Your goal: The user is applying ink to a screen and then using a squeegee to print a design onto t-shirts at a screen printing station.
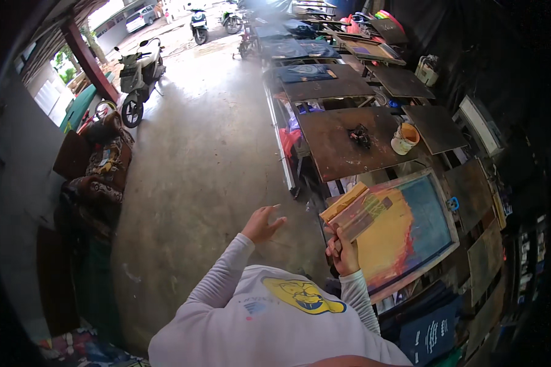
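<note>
Right hand (343, 252) fingers grip the squeegee (356, 213) above the ink-smeared printing screen (410, 229), left hand (262, 224) fingers spread wide, empty.

Cup (405, 137) on board (343, 144) behind screen frame (410, 229).

The right hand (343, 251) grips a squeegee (356, 211) over the printing screen (431, 211); the left hand (262, 225) hangs free.

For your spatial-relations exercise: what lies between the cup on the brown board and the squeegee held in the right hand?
In the head view, between the cup and the squeegee held by the right hand lies the screen frame's wooden top edge.
</note>
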`<action>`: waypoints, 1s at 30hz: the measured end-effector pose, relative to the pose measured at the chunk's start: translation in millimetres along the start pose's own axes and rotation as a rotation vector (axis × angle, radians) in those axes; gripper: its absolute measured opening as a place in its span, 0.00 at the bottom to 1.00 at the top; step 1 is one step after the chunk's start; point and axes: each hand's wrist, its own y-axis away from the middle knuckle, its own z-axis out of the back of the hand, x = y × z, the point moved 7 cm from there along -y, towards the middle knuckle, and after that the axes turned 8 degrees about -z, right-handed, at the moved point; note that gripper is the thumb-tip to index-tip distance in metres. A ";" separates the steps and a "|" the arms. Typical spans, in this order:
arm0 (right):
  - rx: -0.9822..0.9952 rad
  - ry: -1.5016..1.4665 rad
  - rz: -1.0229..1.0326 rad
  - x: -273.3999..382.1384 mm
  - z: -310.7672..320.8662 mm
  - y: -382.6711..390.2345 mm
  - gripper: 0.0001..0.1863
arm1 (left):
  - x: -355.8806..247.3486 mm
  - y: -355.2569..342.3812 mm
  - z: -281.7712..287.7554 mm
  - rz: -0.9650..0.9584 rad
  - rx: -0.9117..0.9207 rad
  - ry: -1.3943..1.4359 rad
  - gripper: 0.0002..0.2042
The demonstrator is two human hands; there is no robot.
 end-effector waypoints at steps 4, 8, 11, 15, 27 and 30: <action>0.028 0.027 0.042 7.9 -7.8 13.3 0.19 | -11.2 8.9 5.1 0.036 0.002 -0.053 0.26; 0.040 -0.041 0.035 3.5 -12.2 22.6 0.16 | -22.1 12.8 4.0 0.023 -0.039 -0.093 0.25; 0.046 0.011 0.022 -3.7 -11.9 26.2 0.18 | -29.2 13.3 -1.4 0.011 -0.048 -0.073 0.25; 0.031 0.100 0.056 -15.2 -7.6 31.3 0.19 | -40.4 18.2 -1.9 -0.012 -0.082 -0.054 0.27; 0.054 0.068 0.056 -61.7 -56.2 62.9 0.16 | -24.3 133.7 68.6 0.067 -0.201 0.033 0.29; 0.052 0.005 0.031 -83.1 -76.2 78.0 0.18 | -11.2 173.6 82.4 0.048 -0.216 0.007 0.32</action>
